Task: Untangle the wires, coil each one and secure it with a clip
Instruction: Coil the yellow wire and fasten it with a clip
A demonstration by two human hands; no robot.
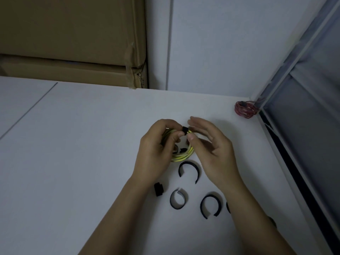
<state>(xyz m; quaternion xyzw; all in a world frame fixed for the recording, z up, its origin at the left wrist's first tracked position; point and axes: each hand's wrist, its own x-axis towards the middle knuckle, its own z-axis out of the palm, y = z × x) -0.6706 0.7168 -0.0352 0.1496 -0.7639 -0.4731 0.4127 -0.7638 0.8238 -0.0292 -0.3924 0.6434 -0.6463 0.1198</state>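
A yellow-green wire coil point(184, 157) hangs just above the white table, gripped by my left hand point(158, 150) at its left side. A black strap clip point(185, 130) is wrapped round the top of the coil, under my left thumb and forefinger. My right hand point(209, 144) is beside it with fingers spread and straight, its thumb tip touching the coil right of the strap. A red wire coil point(245, 109), bound with a black clip, lies in the far right corner of the table.
Several loose black strap clips lie below my hands: an open one point(189, 171), a folded one point(158, 189), a ring-shaped one point(178, 199) and another open one point(210, 206). Cardboard boxes point(73, 43) stand behind the table's far edge. A window frame point(287, 126) borders the right.
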